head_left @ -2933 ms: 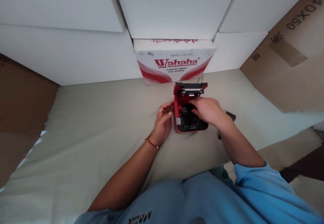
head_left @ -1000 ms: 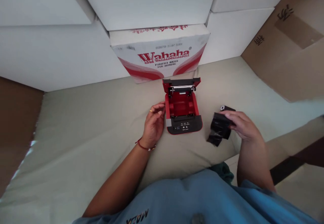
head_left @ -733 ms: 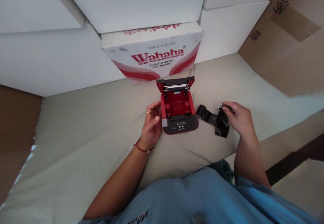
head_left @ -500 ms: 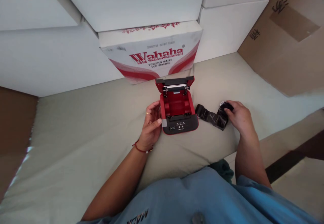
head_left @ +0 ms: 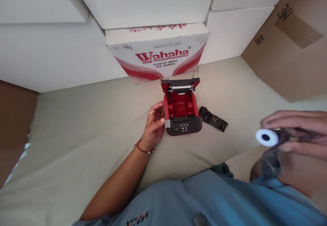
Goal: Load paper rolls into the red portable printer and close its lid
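Note:
A small red and black printer [head_left: 182, 108] stands on the beige cloth with its lid raised and its red inner bay in view. My left hand [head_left: 155, 122] grips its left side, the thumb on a grey patch at the front corner and the fingers along the wall. Off to the right, my right hand [head_left: 301, 132] is raised close to the camera and pinches a roll with a white end [head_left: 263, 136] and a dark centre hole. From this roll hangs a dark, see-through strip [head_left: 271, 163]. Beside the printer lies a black strip curled at one end [head_left: 213, 118].
A Wahaha water carton [head_left: 163, 55] stands behind the printer, against stacked white boxes [head_left: 58, 55]. A brown cardboard box [head_left: 288, 49] is at the right, another brown surface [head_left: 16, 130] at the left. Beige cloth [head_left: 97, 127] covers the surface.
My right hand has lifted the roll off the cloth and brought it right and towards the camera. The curled black strip stays by the printer. My left hand keeps its hold.

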The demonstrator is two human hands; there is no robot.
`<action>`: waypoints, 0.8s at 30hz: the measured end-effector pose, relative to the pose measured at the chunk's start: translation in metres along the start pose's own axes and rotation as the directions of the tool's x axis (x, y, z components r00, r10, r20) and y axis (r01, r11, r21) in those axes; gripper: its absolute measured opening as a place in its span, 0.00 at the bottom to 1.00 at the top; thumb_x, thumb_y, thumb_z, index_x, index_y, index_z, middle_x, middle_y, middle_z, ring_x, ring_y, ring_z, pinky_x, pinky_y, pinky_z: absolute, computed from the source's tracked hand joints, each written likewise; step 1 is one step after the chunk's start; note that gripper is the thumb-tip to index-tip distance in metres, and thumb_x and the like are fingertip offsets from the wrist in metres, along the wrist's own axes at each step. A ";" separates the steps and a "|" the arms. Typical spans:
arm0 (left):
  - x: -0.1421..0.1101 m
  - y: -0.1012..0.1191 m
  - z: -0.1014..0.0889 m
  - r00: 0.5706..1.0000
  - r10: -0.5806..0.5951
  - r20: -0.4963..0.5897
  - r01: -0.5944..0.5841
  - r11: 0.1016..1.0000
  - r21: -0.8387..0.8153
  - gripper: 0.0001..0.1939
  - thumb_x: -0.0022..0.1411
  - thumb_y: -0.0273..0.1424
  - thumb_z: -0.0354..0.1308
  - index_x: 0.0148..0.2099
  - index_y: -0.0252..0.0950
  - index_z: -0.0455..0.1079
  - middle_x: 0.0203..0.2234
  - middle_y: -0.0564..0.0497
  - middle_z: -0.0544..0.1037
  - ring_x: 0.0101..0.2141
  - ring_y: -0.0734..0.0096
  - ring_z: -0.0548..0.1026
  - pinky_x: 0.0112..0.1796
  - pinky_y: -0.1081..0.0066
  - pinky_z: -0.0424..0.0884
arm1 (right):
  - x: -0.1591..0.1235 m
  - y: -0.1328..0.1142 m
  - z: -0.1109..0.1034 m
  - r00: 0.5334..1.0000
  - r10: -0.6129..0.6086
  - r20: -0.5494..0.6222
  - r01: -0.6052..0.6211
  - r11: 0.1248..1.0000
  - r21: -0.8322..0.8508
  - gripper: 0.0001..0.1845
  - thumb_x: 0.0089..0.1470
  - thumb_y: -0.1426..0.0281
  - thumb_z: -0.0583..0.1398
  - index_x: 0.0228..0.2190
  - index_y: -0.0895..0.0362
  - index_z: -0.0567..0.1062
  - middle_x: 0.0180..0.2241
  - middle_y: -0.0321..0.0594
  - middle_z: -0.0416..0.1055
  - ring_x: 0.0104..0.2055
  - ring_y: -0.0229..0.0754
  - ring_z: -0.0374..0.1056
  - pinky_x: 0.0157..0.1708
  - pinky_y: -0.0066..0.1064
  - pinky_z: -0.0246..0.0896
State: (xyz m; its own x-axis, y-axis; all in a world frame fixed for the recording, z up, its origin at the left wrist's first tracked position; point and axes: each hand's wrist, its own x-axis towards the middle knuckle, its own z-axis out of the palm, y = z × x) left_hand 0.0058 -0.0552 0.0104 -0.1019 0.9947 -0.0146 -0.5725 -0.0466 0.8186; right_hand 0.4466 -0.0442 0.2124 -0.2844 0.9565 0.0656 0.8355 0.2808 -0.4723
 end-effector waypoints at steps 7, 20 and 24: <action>0.000 0.001 0.003 1.000 0.026 0.002 -0.026 1.000 -0.004 0.30 0.53 0.41 0.80 0.57 0.46 0.78 0.65 0.48 0.77 0.65 0.55 0.74 0.68 0.56 0.69 | 0.097 -0.120 0.130 0.948 -0.265 0.177 0.242 0.960 0.138 0.18 0.64 0.64 0.69 0.55 0.48 0.84 0.48 0.41 0.86 0.49 0.51 0.82 0.49 0.40 0.73; 0.001 -0.003 0.004 0.999 0.047 0.018 -0.047 0.999 -0.004 0.27 0.56 0.39 0.77 0.57 0.45 0.78 0.65 0.47 0.76 0.65 0.53 0.73 0.70 0.52 0.66 | 0.142 -0.160 0.182 0.916 -0.163 0.366 0.270 0.926 -0.264 0.21 0.68 0.70 0.63 0.59 0.51 0.82 0.55 0.50 0.85 0.53 0.60 0.82 0.47 0.46 0.76; -0.006 -0.005 0.004 0.986 0.168 0.015 -0.169 0.977 0.128 0.24 0.63 0.43 0.72 0.59 0.48 0.76 0.65 0.46 0.73 0.65 0.52 0.72 0.68 0.49 0.68 | 0.131 -0.148 0.174 0.910 -0.321 0.261 0.346 0.937 -0.052 0.20 0.72 0.68 0.61 0.61 0.52 0.81 0.58 0.49 0.83 0.55 0.55 0.80 0.53 0.46 0.76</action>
State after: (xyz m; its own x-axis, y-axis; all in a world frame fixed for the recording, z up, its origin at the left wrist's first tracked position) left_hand 0.0127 -0.0607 0.0088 -0.1847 0.9739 0.1318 -0.4378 -0.2016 0.8762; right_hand 0.2037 0.0254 0.1380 -0.6502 0.7596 -0.0181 0.7090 0.5979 -0.3740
